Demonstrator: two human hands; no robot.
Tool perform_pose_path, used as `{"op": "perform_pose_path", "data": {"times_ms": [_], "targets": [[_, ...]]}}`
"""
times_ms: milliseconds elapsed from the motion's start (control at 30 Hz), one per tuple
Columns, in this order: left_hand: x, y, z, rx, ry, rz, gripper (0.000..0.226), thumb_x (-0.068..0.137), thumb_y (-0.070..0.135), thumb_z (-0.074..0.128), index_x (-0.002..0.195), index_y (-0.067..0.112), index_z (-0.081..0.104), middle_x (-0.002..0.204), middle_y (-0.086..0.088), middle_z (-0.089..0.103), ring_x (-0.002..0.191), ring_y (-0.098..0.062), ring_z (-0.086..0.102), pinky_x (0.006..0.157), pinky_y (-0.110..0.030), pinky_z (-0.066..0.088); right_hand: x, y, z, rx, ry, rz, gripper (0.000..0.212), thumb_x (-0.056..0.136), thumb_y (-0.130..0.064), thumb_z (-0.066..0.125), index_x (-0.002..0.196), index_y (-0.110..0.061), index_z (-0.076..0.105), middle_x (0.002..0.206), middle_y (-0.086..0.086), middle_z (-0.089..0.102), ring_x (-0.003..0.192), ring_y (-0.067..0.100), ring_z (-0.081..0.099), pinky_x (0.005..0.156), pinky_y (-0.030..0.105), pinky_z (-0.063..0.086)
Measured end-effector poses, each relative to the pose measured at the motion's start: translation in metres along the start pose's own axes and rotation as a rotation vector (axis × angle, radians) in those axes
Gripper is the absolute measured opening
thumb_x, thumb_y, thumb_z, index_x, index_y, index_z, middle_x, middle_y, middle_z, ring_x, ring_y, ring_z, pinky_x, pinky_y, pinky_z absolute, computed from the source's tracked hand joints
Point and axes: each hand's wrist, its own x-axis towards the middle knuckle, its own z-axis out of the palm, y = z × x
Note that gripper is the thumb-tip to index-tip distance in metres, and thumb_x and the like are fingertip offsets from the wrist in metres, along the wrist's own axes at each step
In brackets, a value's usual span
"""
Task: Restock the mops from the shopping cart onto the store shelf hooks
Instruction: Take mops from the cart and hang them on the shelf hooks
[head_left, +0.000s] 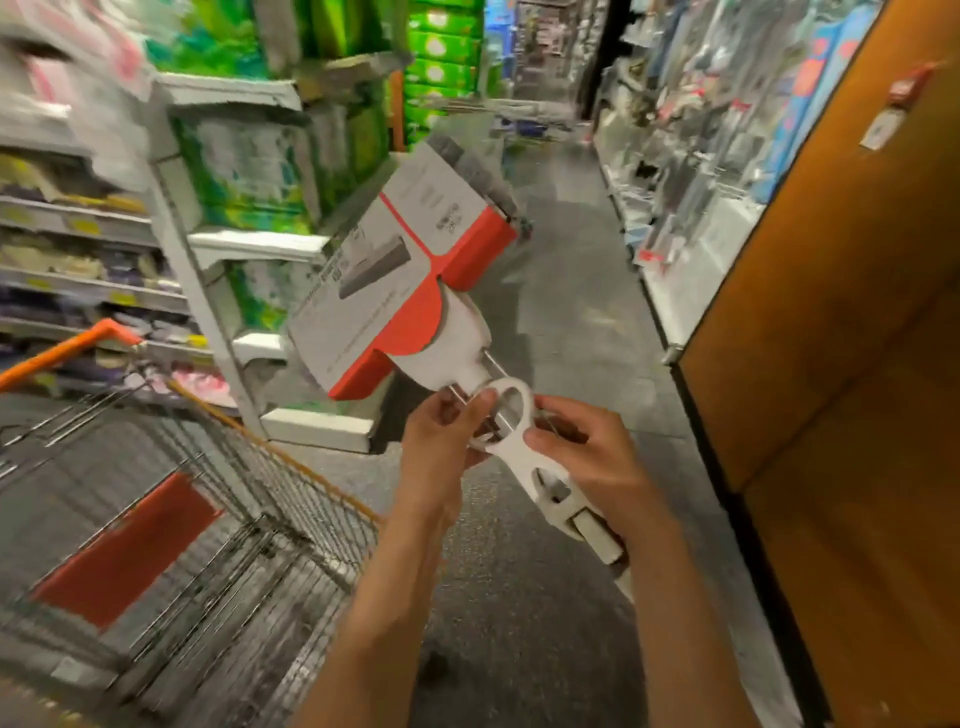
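Both hands, left (441, 441) and right (587, 457), pinch the mop (405, 275) by its white lever, held clear above the cart (208, 467). Its head-heavy end could swing and slip before reaching a hook; none is clearly visible.

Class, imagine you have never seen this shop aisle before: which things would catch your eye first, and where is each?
First, the mop at centre, its head wrapped in a grey and red card sleeve and tilted up toward the aisle, with the left hand and right hand gripping its white handle part. Next, the orange-handled wire shopping cart at lower left, then the orange panel filling the right.
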Motion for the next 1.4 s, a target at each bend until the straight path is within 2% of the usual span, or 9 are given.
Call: {"op": "perform_pose_path", "data": {"times_ms": [100, 267, 500, 600, 733, 867, 967, 1200, 1400], "targets": [[-0.027, -0.006, 0.039, 0.005, -0.059, 0.037, 0.007, 0.095, 0.018, 0.067, 0.1, 0.014, 0.071, 0.091, -0.005, 0.076, 0.081, -0.021, 0.071, 0.077, -0.044, 0.057, -0.04, 0.001, -0.032, -0.035, 0.066, -0.019, 0.029, 0.096, -0.008, 0.062, 0.121, -0.021, 0.07, 0.089, -0.005, 0.075, 0.08, 0.007, 0.067, 0.072, 0.021, 0.052], [-0.08, -0.017, 0.106, 0.026, -0.152, 0.024, 0.009, 0.09, 0.016, 0.074, 0.098, 0.013, 0.07, 0.084, -0.001, 0.077, 0.074, -0.015, 0.072, 0.069, -0.038, 0.058, -0.116, 0.007, -0.078, -0.054, 0.272, 0.037, 0.027, 0.1, -0.026, 0.057, 0.1, -0.05, 0.069, 0.085, 0.007, 0.068, 0.078, 0.014, 0.061, 0.074, 0.029, 0.047], [-0.161, -0.033, 0.173, 0.026, -0.377, 0.044, 0.016, 0.088, 0.011, 0.075, 0.101, 0.021, 0.073, 0.097, -0.004, 0.078, 0.086, -0.027, 0.073, 0.08, -0.054, 0.058, -0.217, 0.011, -0.123, -0.018, 0.586, -0.01, 0.025, 0.098, -0.011, 0.058, 0.1, -0.031, 0.072, 0.076, -0.012, 0.07, 0.068, -0.002, 0.061, 0.06, 0.013, 0.045], [-0.196, -0.039, 0.195, 0.022, -0.513, 0.092, 0.021, 0.094, 0.009, 0.068, 0.111, 0.019, 0.072, 0.1, -0.005, 0.077, 0.082, -0.019, 0.071, 0.068, -0.037, 0.058, -0.258, 0.013, -0.14, 0.044, 0.692, 0.001, 0.02, 0.098, -0.008, 0.059, 0.11, -0.013, 0.074, 0.075, -0.016, 0.07, 0.067, -0.004, 0.061, 0.059, 0.011, 0.044], [-0.246, -0.045, 0.225, 0.01, -0.643, 0.089, 0.025, 0.097, 0.004, 0.061, 0.113, 0.021, 0.071, 0.086, 0.007, 0.074, 0.068, -0.002, 0.063, 0.056, -0.016, 0.048, -0.315, 0.014, -0.16, 0.064, 0.833, -0.032, 0.021, 0.098, -0.006, 0.058, 0.109, -0.018, 0.072, 0.084, -0.014, 0.074, 0.071, -0.001, 0.065, 0.061, 0.013, 0.048], [-0.291, -0.06, 0.252, 0.001, -0.752, 0.059, 0.036, 0.096, 0.009, 0.059, 0.131, 0.009, 0.063, 0.111, 0.001, 0.076, 0.104, -0.016, 0.071, 0.084, -0.025, 0.057, -0.361, 0.013, -0.176, 0.102, 0.967, -0.052, 0.02, 0.101, -0.01, 0.056, 0.111, -0.016, 0.073, 0.088, 0.0, 0.075, 0.07, 0.008, 0.066, 0.061, 0.022, 0.05], [-0.32, -0.066, 0.273, -0.018, -0.818, 0.075, 0.046, 0.091, 0.024, 0.061, 0.136, 0.017, 0.059, 0.127, 0.001, 0.07, 0.122, -0.02, 0.064, 0.102, -0.039, 0.052, -0.387, 0.007, -0.186, 0.156, 1.082, -0.062, 0.023, 0.101, -0.012, 0.056, 0.103, -0.025, 0.075, 0.083, 0.004, 0.074, 0.065, 0.01, 0.063, 0.057, 0.024, 0.049], [-0.377, -0.056, 0.327, -0.086, -1.132, 0.095, 0.07, 0.092, -0.005, 0.061, 0.132, 0.047, 0.037, 0.12, 0.031, 0.066, 0.117, 0.005, 0.061, 0.088, -0.017, 0.053, -0.443, -0.026, -0.212, 0.203, 1.238, -0.196, 0.021, 0.101, -0.019, 0.056, 0.108, -0.023, 0.075, 0.086, 0.018, 0.071, 0.065, 0.022, 0.057, 0.055, 0.026, 0.048], [-0.403, -0.052, 0.372, -0.013, -1.37, 0.191, 0.082, 0.096, 0.001, 0.062, 0.141, 0.053, 0.017, 0.122, 0.043, 0.057, 0.118, 0.0, 0.062, 0.098, -0.029, 0.052, -0.481, -0.045, -0.242, 0.011, 1.428, -0.189, 0.023, 0.102, -0.015, 0.053, 0.106, -0.025, 0.074, 0.081, 0.001, 0.074, 0.065, 0.008, 0.063, 0.057, 0.019, 0.048]]}}
